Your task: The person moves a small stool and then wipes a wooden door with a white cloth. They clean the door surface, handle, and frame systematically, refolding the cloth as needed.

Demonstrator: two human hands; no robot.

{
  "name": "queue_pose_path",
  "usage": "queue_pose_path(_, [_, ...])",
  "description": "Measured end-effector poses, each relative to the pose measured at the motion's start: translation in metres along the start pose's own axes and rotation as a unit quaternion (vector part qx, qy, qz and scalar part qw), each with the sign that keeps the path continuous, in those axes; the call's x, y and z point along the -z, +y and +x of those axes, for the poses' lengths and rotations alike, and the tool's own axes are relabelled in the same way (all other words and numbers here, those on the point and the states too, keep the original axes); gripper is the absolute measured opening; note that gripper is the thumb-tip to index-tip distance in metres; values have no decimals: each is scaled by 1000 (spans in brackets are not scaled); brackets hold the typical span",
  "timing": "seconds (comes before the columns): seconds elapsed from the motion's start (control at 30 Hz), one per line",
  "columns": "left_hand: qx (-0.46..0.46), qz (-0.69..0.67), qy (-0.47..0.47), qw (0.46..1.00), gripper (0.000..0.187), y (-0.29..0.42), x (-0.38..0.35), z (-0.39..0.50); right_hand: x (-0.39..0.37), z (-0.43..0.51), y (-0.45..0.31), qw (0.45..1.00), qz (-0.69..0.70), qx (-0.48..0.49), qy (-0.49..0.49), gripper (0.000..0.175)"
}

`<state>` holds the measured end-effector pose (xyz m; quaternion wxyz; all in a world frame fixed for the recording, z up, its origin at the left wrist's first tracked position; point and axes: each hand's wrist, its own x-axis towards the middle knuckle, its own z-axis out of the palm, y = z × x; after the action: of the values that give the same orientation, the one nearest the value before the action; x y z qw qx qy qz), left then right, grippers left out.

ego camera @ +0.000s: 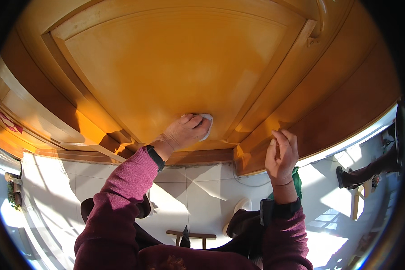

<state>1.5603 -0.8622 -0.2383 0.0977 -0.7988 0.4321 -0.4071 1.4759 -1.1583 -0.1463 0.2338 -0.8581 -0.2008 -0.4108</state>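
Observation:
My left hand [190,130] presses a white cloth [207,127] against the lower part of a varnished wooden door panel [175,67]. The fingers are bunched over the cloth, and only its edge shows. To the right, my right hand [283,153] is raised beside the wooden frame [256,130], with its fingers loosely bent and the thumb slightly apart. Nothing shows between those fingers; whether they touch the wood I cannot tell. A curved door handle [321,20] is fixed at the upper right.
A second wooden door [27,106] with a red ribbon [9,121] is at left. Below lies a sunlit tiled floor [175,189], with a small wooden stool [191,234] between my legs. Green material [296,184] sits behind my right wrist. Another person's leg [371,172] appears at far right.

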Motion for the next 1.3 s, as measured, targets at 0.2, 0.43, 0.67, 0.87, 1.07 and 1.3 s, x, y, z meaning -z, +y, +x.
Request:
queue_pose_path(0.2, [-24, -110, -61, 992, 28, 60, -80, -67, 5, -8, 6, 995, 45, -37, -84, 29])
queue_pose_path(0.43, [-79, 11, -203, 976, 25, 85, -89, -84, 12, -10, 12, 991, 66, -68, -99, 27])
queue_pose_path(0.67, [26, -172, -152, 973, 35, 25, 8, -23, 1, -6, 1, 986, 104, -69, -110, 18])
queue_pose_path(0.87, [76, -87, 95, 989, 50, -83, 130, 59, -13, -4, -11, 986, 98, -36, -127, 15])
queue_pose_path(1.07, [70, 16, 144, 987, 60, -160, 195, 110, -18, 0, -12, 988, 80, -24, -128, 16])
queue_pose_path(1.3, [100, 57, 154, 981, 45, -132, 150, 76, -27, -2, -11, 987, 78, -21, -136, 16])
